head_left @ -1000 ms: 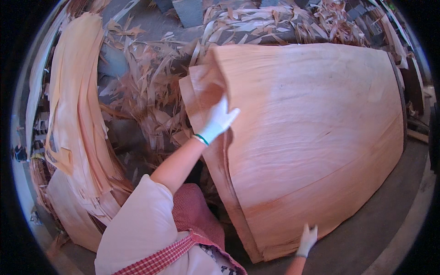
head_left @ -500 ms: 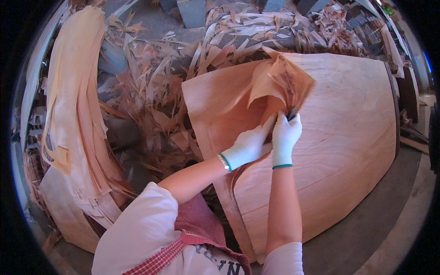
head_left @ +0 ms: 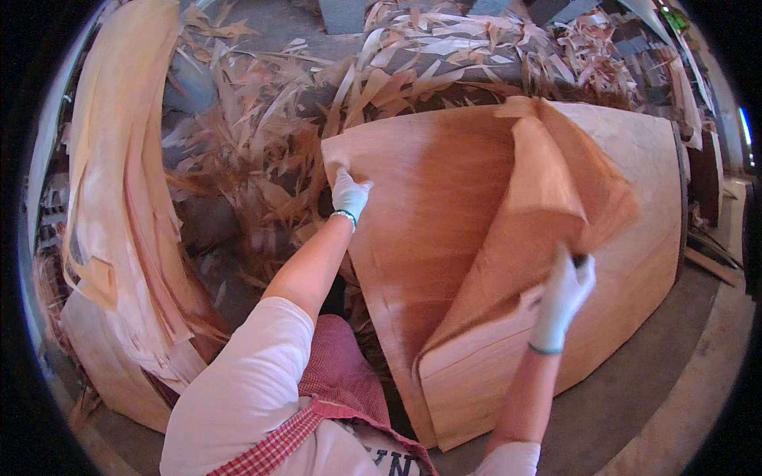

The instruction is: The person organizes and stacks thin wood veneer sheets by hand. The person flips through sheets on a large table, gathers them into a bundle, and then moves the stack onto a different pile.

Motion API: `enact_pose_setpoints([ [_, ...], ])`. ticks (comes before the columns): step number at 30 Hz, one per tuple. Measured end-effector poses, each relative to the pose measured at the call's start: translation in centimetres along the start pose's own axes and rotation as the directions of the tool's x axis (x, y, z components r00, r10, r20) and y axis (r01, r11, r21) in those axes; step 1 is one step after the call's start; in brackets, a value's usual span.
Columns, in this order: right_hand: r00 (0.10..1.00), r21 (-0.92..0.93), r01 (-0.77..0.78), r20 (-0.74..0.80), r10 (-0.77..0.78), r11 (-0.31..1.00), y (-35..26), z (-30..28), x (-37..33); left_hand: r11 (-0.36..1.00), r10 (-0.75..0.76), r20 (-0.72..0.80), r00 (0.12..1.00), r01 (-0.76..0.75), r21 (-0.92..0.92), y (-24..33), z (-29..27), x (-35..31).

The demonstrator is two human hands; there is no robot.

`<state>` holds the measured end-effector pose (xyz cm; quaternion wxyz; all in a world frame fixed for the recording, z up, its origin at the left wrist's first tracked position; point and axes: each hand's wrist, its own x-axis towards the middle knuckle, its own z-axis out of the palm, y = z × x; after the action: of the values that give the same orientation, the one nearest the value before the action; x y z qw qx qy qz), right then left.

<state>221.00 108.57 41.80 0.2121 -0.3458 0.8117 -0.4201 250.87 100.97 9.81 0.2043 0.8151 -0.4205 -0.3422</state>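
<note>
A stack of thin wood veneer sheets (head_left: 413, 214) lies in front of me, its upper sheets folded over to the right in a raised, curled flap (head_left: 548, 182). My left hand (head_left: 351, 197), in a white glove with a green cuff, is closed at the stack's left edge, fingers partly hidden. My right hand (head_left: 563, 305), gloved the same, is closed at the flap's near side and smeared by motion. A small dark object (head_left: 583, 259) shows at its fingers; its kind is unclear. Whether this hand also grips the flap cannot be made out.
Long veneer strips (head_left: 119, 174) hang in a tall bundle on the left. Torn veneer scraps (head_left: 262, 159) cover the floor beyond and beside the stack. Grey blocks (head_left: 343, 14) stand at the far side. A wood strip (head_left: 710, 266) lies right of the stack.
My hands were together at the bunched veneer; now the left has moved left to the stack's edge and the right has moved right and nearer. The flap has swung right, baring the sheet beneath.
</note>
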Motion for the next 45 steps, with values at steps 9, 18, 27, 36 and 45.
enact_pose_setpoints([
  [9,0.837,-0.868,0.196,-0.094,-0.539,0.456,-13.2,-20.5,-4.6,0.779,0.021,0.198,0.980,0.108,-0.617,2.8,-1.6,0.7],
  [18,0.723,-0.977,-0.077,-0.193,-0.663,0.201,-21.0,-29.6,-9.3,0.759,0.035,0.201,0.979,0.105,-0.643,2.0,-3.6,0.5],
  [27,0.735,-0.996,-0.011,0.053,-0.676,-0.090,-20.2,-31.5,-7.6,0.792,0.046,0.229,0.972,0.104,-0.602,-1.7,-3.0,0.3],
  [36,0.814,-0.961,0.069,-0.102,-0.572,0.269,-16.2,-27.8,-4.9,0.794,0.052,0.299,0.953,0.142,-0.591,0.6,-3.7,1.0],
  [45,0.974,-0.467,0.101,-0.134,-0.183,0.878,-12.8,-5.9,-4.2,0.532,0.074,0.457,0.886,0.353,-0.770,-0.6,-3.3,2.1],
])
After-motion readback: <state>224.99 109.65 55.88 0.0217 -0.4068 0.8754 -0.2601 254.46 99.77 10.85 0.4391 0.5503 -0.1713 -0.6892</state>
